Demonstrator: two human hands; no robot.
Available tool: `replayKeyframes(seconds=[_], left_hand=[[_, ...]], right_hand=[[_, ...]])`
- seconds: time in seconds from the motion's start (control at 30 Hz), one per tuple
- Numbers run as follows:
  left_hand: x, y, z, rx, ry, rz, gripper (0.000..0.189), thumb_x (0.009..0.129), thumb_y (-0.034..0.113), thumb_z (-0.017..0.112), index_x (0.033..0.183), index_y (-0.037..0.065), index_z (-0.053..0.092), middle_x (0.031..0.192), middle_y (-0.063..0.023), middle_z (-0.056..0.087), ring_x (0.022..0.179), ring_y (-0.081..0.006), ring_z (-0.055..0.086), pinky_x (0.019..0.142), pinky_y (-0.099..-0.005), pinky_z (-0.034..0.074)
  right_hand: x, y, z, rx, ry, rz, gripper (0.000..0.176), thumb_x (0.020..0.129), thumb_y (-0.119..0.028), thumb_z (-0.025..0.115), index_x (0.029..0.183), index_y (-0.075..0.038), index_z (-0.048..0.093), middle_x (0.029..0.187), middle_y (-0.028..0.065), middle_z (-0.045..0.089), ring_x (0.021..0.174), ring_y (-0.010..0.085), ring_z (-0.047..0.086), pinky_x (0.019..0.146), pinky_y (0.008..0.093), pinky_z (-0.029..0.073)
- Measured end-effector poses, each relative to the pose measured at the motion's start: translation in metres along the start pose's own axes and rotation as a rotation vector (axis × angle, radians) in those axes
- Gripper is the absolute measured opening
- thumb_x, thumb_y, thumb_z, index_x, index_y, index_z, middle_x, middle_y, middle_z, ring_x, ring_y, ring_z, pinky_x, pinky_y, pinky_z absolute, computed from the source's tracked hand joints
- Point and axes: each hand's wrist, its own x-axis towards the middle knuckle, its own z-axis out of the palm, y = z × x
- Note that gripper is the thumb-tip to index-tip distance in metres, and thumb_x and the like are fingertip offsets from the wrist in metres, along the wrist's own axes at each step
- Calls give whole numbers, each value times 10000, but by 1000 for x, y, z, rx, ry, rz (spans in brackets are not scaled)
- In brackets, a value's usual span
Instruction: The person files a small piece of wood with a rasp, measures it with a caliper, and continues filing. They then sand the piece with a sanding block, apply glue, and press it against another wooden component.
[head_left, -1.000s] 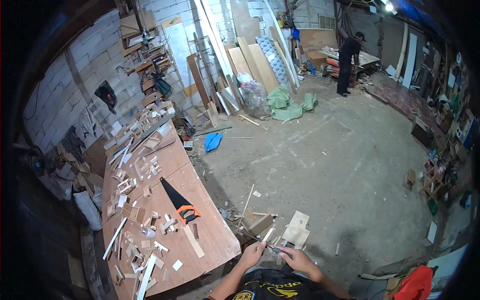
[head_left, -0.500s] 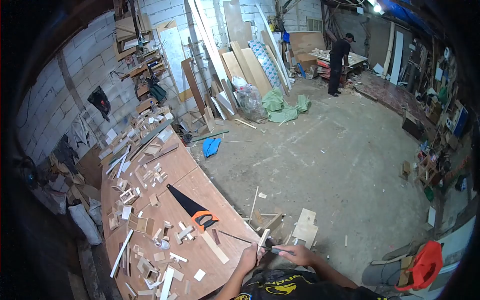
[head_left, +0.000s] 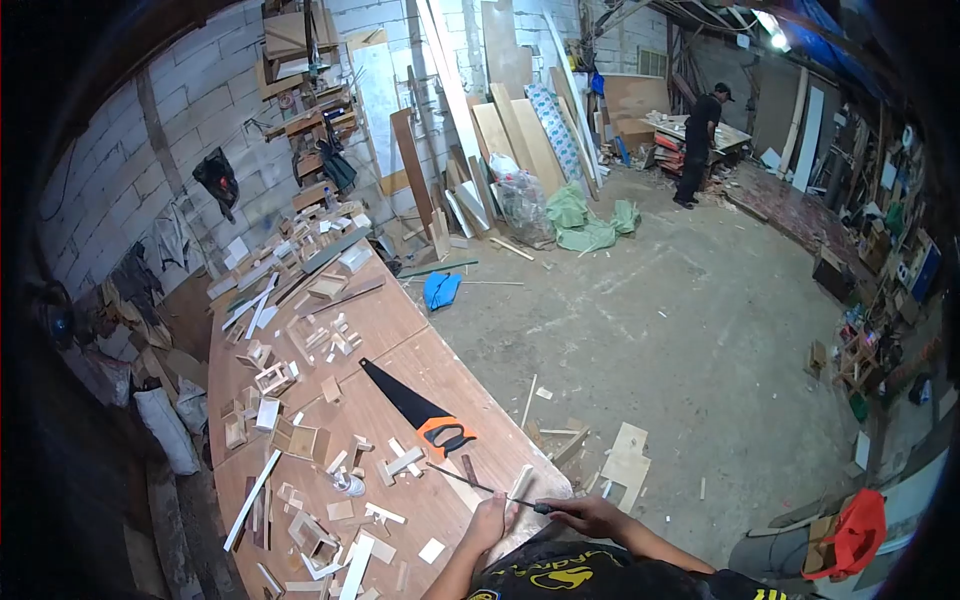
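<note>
My left hand [head_left: 489,524] is closed around a short pale wood stick [head_left: 521,482], which stands up tilted from the fingers near the table's front corner. My right hand [head_left: 590,517] grips the dark handle of a long thin file [head_left: 465,480]. The file's shaft lies across the stick, and its tip points left over the table. Just beyond the hands, a handsaw [head_left: 412,405] with an orange and black handle lies flat. A small dark brown wood strip [head_left: 469,468] and a pale flat board [head_left: 458,488] lie close to the file.
Small wooden assemblies and offcuts [head_left: 300,440] cover the left of the wooden table [head_left: 420,350]. A small bottle [head_left: 349,484] stands among them. Wood scraps [head_left: 626,460] lie on the floor to the right. A person [head_left: 697,145] stands at the far workbench. Boards lean on the back wall.
The camera view has turned slightly left, so the scene sits further right. My hands, the stick and the file are now further left relative to the table. The far person has changed posture.
</note>
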Motion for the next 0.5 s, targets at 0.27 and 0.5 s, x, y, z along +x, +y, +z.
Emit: replayKeyframes(seconds=[0.27, 0.5], left_hand=[[16, 12, -2, -213, -91, -70, 622, 997, 515, 220, 813, 53, 592, 550, 7, 452, 447, -106, 403, 418, -265, 343], [56, 7, 52, -27, 0, 219, 435, 973, 392, 469, 1009, -22, 597, 819, -72, 625, 792, -155, 570, 728, -317, 477]], right_hand=[[11, 23, -7, -37, -7, 105, 331, 942, -253, 548, 1263, -175, 572, 932, 144, 676, 729, 228, 642, 703, 316, 485], [-10, 24, -42, 28, 200, 173, 343, 923, -298, 561, 1248, -190, 581, 836, 220, 621, 651, 334, 587, 647, 364, 479]])
